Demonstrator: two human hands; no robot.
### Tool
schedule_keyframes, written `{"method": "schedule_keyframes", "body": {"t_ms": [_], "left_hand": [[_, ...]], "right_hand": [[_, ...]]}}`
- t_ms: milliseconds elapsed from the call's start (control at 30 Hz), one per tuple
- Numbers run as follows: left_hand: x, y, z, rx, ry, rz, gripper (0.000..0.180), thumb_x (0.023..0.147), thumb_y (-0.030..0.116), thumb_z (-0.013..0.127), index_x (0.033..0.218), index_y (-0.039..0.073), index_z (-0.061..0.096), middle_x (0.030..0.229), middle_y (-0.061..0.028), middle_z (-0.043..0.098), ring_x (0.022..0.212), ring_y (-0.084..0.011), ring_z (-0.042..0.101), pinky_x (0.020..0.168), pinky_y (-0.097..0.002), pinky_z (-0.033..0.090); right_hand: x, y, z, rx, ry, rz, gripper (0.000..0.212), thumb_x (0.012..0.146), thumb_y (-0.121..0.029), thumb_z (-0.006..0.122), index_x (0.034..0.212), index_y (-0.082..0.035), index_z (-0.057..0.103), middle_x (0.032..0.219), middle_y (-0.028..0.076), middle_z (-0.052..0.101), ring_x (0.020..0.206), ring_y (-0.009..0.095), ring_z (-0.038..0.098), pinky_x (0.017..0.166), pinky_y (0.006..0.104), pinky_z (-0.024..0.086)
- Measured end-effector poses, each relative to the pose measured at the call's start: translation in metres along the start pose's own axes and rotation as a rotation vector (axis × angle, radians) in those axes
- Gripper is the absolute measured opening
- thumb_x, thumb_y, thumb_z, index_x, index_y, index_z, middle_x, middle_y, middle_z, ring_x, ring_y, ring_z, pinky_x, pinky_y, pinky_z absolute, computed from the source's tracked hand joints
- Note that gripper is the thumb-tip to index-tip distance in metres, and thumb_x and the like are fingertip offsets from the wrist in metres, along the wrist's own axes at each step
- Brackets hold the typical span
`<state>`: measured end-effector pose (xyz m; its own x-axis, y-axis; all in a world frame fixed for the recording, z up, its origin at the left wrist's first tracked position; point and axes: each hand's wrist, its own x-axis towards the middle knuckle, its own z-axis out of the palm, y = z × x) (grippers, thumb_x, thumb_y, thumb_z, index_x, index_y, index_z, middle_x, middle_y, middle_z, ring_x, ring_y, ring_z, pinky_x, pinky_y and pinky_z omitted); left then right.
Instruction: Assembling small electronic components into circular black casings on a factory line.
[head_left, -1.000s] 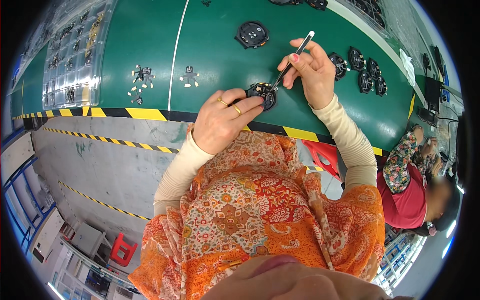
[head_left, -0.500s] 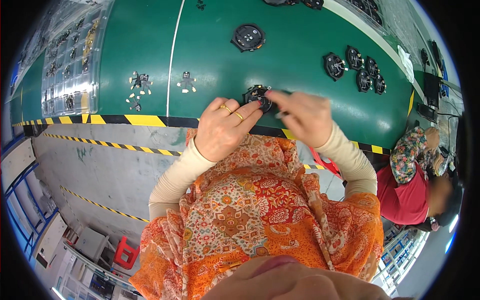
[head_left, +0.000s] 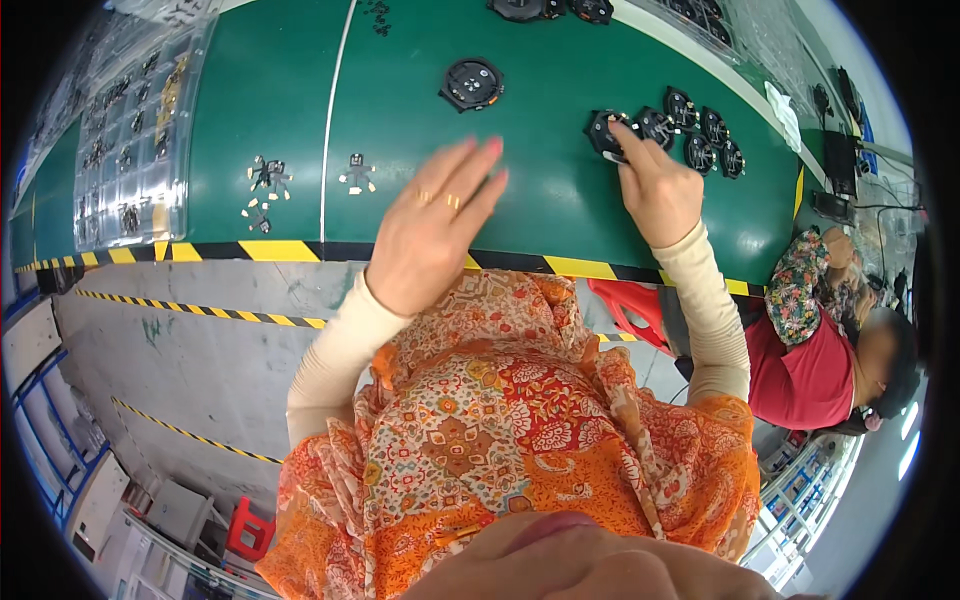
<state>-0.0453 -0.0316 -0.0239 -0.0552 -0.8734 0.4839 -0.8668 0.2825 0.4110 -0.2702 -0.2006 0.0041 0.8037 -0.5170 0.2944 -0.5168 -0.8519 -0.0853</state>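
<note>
My right hand is at the right of the green bench, its fingers pinching a round black watch case. A small pale bit shows at the thumb side of that case, too small to name. Several similar watch cases with small parts inside lie just beyond it. My left hand, with two gold rings, hovers over the front of the bench, fingers stretched out and holding nothing. Farther back lies another round black watch case. Small black flex parts with pale ends lie left of my left hand.
More small black flex parts lie left of the white line. A clear compartment tray with parts sits at the far left. Black-and-yellow tape marks the bench's front edge. Another person in a red top sits at right.
My right hand has carried the watch case from the front middle to the group at the right. My left hand has let go of it and spread its fingers. The view has shifted slightly.
</note>
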Motion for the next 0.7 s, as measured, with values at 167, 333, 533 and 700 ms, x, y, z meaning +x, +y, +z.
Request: {"method": "schedule_keyframes", "body": {"t_ms": [167, 333, 533, 700], "left_hand": [[0.021, -0.014, 0.021, 0.257, -0.016, -0.121, 0.056, 0.079, 0.024, 0.073, 0.127, -0.002, 0.058, 0.137, -0.0158, 0.054, 0.131, -0.0320, 0.047, 0.110, -0.0494, 0.036], [-0.010, 0.011, 0.000, 0.175, 0.019, -0.199, 0.049, 0.079, 0.019, 0.073, 0.122, 0.000, 0.061, 0.128, -0.0154, 0.057, 0.123, -0.0321, 0.051, 0.105, -0.0489, 0.039], [-0.049, -0.004, -0.015, 0.411, 0.226, -0.449, 0.034, 0.079, 0.008, 0.071, 0.112, 0.003, 0.066, 0.121, -0.0099, 0.058, 0.109, -0.0287, 0.055, 0.100, -0.0474, 0.040], [-0.053, -0.008, -0.016, 0.386, 0.226, -0.436, 0.031, 0.080, 0.007, 0.070, 0.110, 0.003, 0.067, 0.113, -0.0072, 0.061, 0.108, -0.0250, 0.056, 0.101, -0.0463, 0.039]], "right_hand": [[0.045, -0.042, -0.026, 0.332, 0.125, -0.103, 0.033, 0.092, -0.001, 0.057, 0.124, -0.003, 0.065, 0.076, 0.010, 0.059, 0.057, 0.020, 0.053, 0.057, 0.0281, 0.045], [0.057, -0.053, -0.034, 0.465, 0.100, -0.330, 0.022, 0.095, -0.009, 0.060, 0.111, 0.000, 0.070, 0.094, 0.016, 0.064, 0.072, 0.025, 0.061, 0.063, 0.0324, 0.049], [0.041, -0.083, 0.018, 0.679, -0.063, -0.581, 0.034, 0.081, -0.012, 0.072, 0.113, 0.000, 0.067, 0.118, 0.018, 0.063, 0.099, 0.032, 0.068, 0.082, 0.0369, 0.058], [0.049, -0.091, 0.038, 0.579, -0.146, -0.734, 0.038, 0.082, -0.006, 0.063, 0.119, 0.001, 0.064, 0.125, 0.019, 0.060, 0.110, 0.035, 0.064, 0.087, 0.0380, 0.057]]}}
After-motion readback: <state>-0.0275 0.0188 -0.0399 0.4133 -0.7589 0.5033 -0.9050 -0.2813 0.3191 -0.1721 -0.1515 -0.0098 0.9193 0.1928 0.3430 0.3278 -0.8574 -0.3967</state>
